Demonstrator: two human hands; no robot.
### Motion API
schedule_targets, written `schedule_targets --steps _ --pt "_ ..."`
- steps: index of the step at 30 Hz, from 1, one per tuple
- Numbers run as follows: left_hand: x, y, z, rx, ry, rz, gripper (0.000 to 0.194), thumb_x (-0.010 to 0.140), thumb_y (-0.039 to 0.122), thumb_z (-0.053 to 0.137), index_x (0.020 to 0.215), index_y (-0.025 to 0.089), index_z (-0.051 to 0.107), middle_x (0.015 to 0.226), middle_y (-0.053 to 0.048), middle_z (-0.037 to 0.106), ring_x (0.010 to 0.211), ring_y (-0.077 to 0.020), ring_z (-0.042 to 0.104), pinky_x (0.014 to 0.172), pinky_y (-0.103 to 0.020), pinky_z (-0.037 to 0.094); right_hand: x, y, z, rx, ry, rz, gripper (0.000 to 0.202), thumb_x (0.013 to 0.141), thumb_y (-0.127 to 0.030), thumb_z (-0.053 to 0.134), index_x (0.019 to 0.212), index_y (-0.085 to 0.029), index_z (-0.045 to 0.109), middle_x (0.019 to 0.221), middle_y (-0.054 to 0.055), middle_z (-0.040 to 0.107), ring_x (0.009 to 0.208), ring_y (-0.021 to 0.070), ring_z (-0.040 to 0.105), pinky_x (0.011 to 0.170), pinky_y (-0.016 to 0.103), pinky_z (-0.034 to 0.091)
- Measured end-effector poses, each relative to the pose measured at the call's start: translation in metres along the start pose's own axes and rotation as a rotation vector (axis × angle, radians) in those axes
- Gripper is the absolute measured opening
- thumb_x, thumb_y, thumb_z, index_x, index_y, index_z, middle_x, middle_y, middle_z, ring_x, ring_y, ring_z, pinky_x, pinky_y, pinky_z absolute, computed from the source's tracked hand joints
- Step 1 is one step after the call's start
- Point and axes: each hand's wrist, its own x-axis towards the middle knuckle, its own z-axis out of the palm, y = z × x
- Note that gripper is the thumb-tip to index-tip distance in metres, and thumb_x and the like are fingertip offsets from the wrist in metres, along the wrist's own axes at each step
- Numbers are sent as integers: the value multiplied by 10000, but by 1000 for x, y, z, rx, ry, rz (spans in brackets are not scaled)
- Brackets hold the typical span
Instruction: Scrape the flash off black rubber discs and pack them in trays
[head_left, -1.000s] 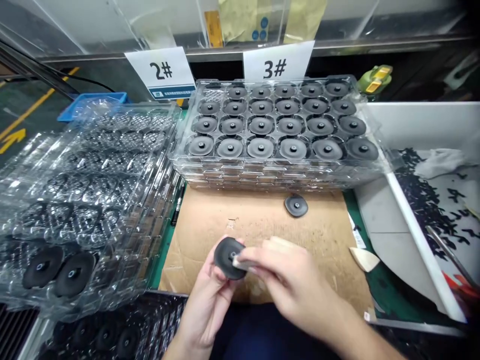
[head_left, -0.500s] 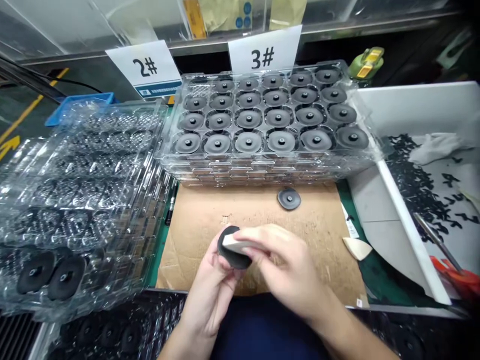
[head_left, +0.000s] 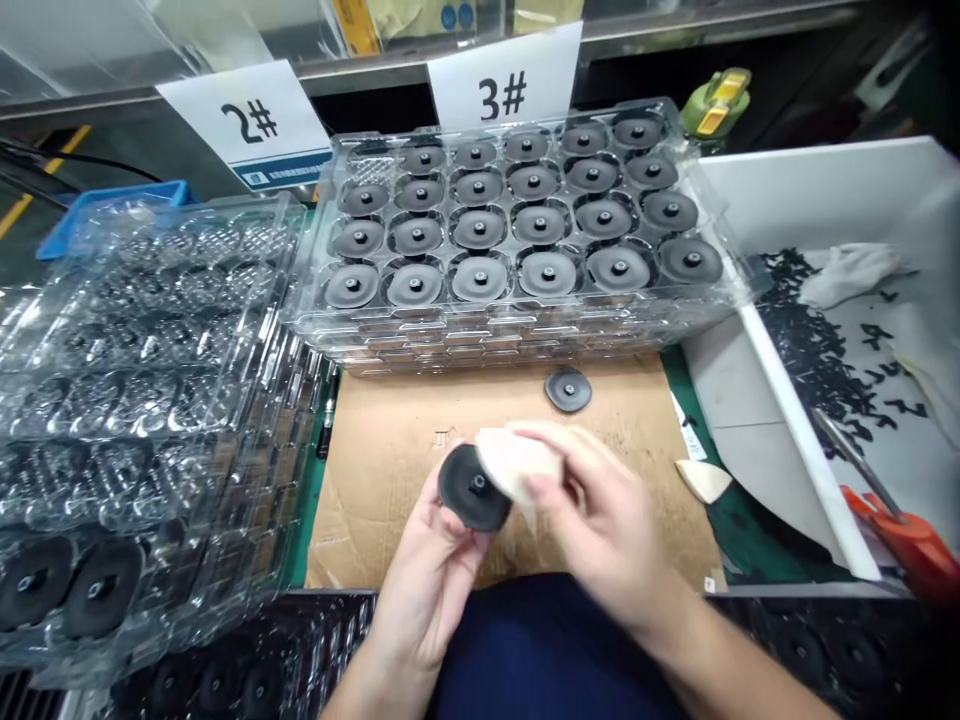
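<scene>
One rounded-square black disc [head_left: 463, 492] is in the person's left hand [head_left: 429, 575], above the front half of a cardboard sheet [head_left: 371, 490]. The left fingers and thumb grip it from below and at the left edge. Its face is tilted up toward the camera, the short central stem pointing out of it; its longer span appears to run from upper left to lower right. The right hand [head_left: 604, 515] pinches one off-white pad [head_left: 517, 460], thumb below and fingers above; the pad overlaps the disc's upper-right edge, and motion blur hides whether they touch. The pad's long axis runs roughly sideways, its rounded end toward the disc.

One loose disc [head_left: 568, 391] lies on the cardboard, stem up. Behind it, the top clear tray [head_left: 487, 312] carries twenty-three discs: six in each of three rows and five in the back row. Two more discs [head_left: 103, 587] sit in the near end of the left tray stack [head_left: 202, 335]. One cream pad [head_left: 703, 481] lies at the cardboard's right edge. Two paper signs [head_left: 504, 88] read 2# and 3#.
</scene>
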Motion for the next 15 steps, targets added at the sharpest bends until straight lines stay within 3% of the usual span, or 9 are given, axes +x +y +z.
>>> schedule_targets --steps 2,5,6,10,15 --pt "0 0 0 42 2 -30 454 773 183 606 1207 266 505 1143 -62 622 1031 -183 584 889 -293 480 14 -25 0 20 -154 -109 317 875 -149 423 1174 -206 510 1083 36 601 974 146 557 859 279 451" --pt "-1 2 -4 84 56 3 485 746 206 639 1208 267 504 1112 -61 634 979 -178 608 815 -247 513 26 -38 2 -18 -461 -85 267 866 -117 430 1065 -210 582 949 8 632 839 121 580 758 237 465" --pt "-1 3 -5 91 81 34 475 729 215 658 1184 258 528 1069 -56 651 956 -174 617 782 -224 522 28 -38 4 -35 -485 -77 252 869 -123 432 1038 -216 595 931 2 634 825 119 580 749 235 461" --pt "-3 8 -3 93 136 42 416 717 259 670 1122 262 576 941 -27 681 956 -170 619 758 -200 527 27 -34 13 -16 -254 -155 300 892 -172 402 1163 -173 531 1020 48 603 911 142 557 841 270 433" --pt "-5 14 3 101 135 68 437 676 158 703 1077 297 599 982 2 678 923 -151 633 786 -218 527 24 -40 8 51 -437 -98 252 873 -109 436 1049 -206 588 951 -13 617 858 80 559 797 164 428"
